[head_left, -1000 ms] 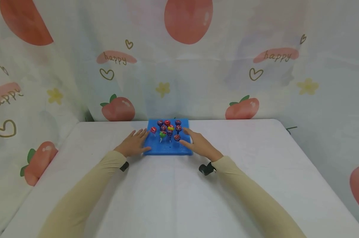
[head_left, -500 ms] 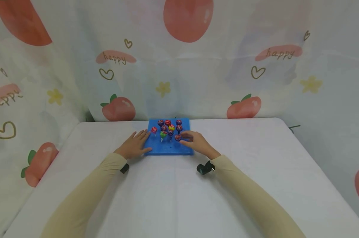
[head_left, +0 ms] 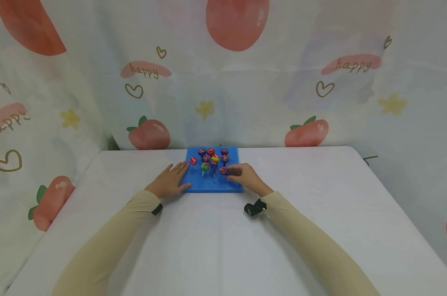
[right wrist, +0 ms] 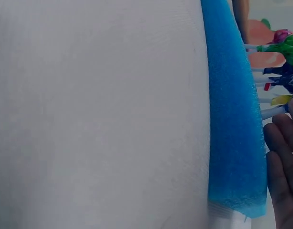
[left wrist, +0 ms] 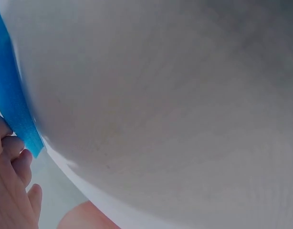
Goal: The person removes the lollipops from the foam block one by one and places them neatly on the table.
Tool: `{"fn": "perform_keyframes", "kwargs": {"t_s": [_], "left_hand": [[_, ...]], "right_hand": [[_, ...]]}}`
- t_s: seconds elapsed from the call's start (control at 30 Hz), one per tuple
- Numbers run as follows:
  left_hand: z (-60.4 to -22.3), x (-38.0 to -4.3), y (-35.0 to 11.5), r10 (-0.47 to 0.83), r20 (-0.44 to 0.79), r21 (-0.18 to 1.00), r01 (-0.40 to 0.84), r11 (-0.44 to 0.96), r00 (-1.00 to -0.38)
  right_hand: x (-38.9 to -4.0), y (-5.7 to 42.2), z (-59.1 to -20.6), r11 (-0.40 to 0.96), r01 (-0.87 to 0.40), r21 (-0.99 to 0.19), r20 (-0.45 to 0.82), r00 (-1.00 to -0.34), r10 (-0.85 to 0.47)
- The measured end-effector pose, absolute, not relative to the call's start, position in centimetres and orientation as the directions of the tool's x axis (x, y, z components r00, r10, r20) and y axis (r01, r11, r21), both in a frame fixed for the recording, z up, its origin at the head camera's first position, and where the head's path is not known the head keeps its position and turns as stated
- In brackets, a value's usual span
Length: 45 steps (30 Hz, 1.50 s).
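Note:
A blue foam block (head_left: 208,186) lies at the far side of the table, with several wrapped lollipops standing in it on white sticks. My left hand (head_left: 167,181) rests spread at the block's left edge, fingers straight and thumb apart. In the left wrist view, its fingertips lie along the block's edge. At the block's right side, my right hand (head_left: 247,177) pinches the front-right lollipop (head_left: 223,170), red and blue, between thumb and fingers. The right wrist view shows these fingers (right wrist: 282,152) at a lollipop stick (right wrist: 273,112) near the block's top. Part of that hand is outside this view.
A green-wrapped lollipop (head_left: 205,166) and a pink-red one (head_left: 193,161) stand left of the gripped one. More stand behind, including a yellow-red one (head_left: 215,158). A white cloth covers the table (head_left: 208,246), and a fruit-printed curtain (head_left: 245,102) hangs behind it.
My right thumb and fingers, spread apart beside the front-right lollipop a second ago, have come together on it. The left hand stays at the block's edge.

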<state>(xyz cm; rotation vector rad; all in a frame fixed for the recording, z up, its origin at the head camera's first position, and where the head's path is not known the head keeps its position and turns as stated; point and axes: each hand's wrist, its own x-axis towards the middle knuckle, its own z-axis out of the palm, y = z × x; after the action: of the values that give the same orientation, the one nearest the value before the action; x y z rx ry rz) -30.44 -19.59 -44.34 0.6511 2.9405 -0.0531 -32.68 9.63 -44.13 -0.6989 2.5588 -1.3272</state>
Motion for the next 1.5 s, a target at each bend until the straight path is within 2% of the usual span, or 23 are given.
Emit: {"fn": "perform_keyframes", "kwargs": {"t_s": [0.53,1.27,1.5], "left_hand": [[-44.4,-30.4,-19.7,0.436,-0.115,0.013,0.438,0.899,-0.892],[-44.3,-30.2,-19.5,0.428,-0.118,0.01,0.43,0.903,-0.896],[-44.4,-30.3,-19.6,0.434,-0.133,0.012,0.437,0.9,-0.891]], "right_hand": [[-33.4,8.7,-44.9,0.57,-0.254,-0.781,0.049,-0.935,-0.35],[-33.6,8.4,-45.2,0.586,-0.301,-0.753,0.088,-0.928,-0.363],[-33.8,8.6,-45.3,0.521,-0.281,-0.806,0.093,-0.929,-0.357]]}}
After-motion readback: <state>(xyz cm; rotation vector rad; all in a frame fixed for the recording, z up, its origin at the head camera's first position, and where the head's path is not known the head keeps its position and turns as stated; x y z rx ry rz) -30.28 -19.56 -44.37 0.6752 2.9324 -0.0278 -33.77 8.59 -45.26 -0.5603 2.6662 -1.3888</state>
